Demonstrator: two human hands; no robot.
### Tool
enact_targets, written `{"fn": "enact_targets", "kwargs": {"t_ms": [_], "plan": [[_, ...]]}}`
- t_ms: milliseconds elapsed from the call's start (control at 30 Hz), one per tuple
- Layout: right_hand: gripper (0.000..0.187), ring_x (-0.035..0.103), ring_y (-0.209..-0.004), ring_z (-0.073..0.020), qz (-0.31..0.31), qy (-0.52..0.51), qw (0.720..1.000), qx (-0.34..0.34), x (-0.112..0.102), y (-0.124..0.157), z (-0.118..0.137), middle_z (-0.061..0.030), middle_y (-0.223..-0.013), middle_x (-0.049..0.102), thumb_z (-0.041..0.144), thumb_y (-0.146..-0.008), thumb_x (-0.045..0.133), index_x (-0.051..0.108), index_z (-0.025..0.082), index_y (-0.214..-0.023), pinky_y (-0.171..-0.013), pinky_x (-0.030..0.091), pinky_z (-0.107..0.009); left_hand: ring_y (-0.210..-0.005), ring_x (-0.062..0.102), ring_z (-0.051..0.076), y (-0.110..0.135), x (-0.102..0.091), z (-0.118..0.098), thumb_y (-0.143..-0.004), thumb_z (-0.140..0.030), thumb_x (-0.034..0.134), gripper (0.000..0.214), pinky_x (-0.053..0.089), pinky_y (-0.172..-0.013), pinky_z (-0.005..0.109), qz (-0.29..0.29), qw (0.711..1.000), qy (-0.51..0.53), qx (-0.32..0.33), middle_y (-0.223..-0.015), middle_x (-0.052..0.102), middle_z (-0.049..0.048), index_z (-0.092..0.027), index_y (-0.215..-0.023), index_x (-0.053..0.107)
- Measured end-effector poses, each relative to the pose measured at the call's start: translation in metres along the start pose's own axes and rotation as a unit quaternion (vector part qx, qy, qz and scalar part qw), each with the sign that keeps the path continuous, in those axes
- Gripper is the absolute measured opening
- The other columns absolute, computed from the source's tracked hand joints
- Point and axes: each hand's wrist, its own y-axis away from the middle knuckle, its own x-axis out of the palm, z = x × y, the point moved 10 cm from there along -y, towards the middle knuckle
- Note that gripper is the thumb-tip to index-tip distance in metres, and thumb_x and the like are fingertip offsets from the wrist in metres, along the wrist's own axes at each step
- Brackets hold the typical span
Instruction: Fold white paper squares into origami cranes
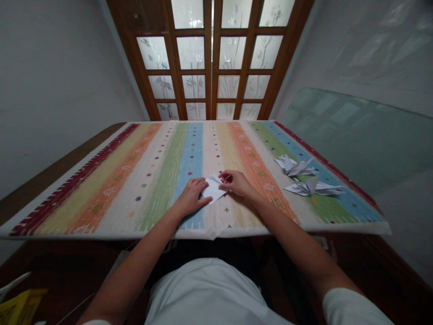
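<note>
1. Folded white paper (214, 189) is lying flat on the striped woven cloth (162, 212), between both hands.
2. Left hand (191, 196) is held flat and open, pressed on the paper's left side; right hand (235, 183) is narrowed, its corner of paper pinched by the fingertips.
3. Two folded paper cranes (293, 165) are placed to the right, well apart from the hands.
4. Risk: the crease could be misaligned by uneven pressure; the sheet could be slid by slack left-hand contact.
</note>
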Motion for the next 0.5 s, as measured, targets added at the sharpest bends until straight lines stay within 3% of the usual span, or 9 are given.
{"fn": "enact_targets", "kwargs": {"t_ms": [200, 333, 500], "plan": [[0.024, 0.067, -0.068, -0.0173, -0.031, 0.019, 0.999, -0.015, -0.005, 0.0, 0.007, -0.0023, -0.075, 0.072, 0.011, -0.068, 0.084, 0.079, 0.019, -0.089, -0.065, 0.054, -0.03, -0.138, 0.059, 0.035, 0.001, -0.001, 0.0, -0.092, -0.036, 0.079, 0.057, 0.048, -0.12, 0.057, -0.003, 1.0, 0.01, -0.008, -0.144, 0.066, 0.0168, -0.02, -0.142, 0.057], [0.024, 0.07, -0.071, -0.018, -0.046, 0.045, 0.997, -0.053, -0.007, 0.003, 0.021, -0.004, -0.085, 0.076, 0.011, -0.071, 0.081, 0.079, 0.021, -0.094, -0.068, 0.057, -0.032, -0.137, 0.059, 0.036, 0.0, -0.001, -0.001, -0.092, -0.038, 0.079, 0.057, 0.048, -0.12, 0.058, -0.007, 1.0, 0.002, -0.01, -0.143, 0.066, 0.0167, -0.02, -0.141, 0.058], [0.029, 0.07, -0.072, -0.0188, -0.06, 0.022, 0.997, -0.039, -0.01, 0.004, 0.019, -0.0032, -0.082, 0.075, 0.025, -0.077, 0.087, 0.074, 0.021, -0.102, -0.068, 0.057, -0.032, -0.136, 0.06, 0.035, 0.0, -0.001, -0.001, -0.092, -0.04, 0.078, 0.056, 0.047, -0.121, 0.058, -0.008, 1.0, -0.004, -0.013, -0.142, 0.066, 0.0169, -0.02, -0.14, 0.058]]}}
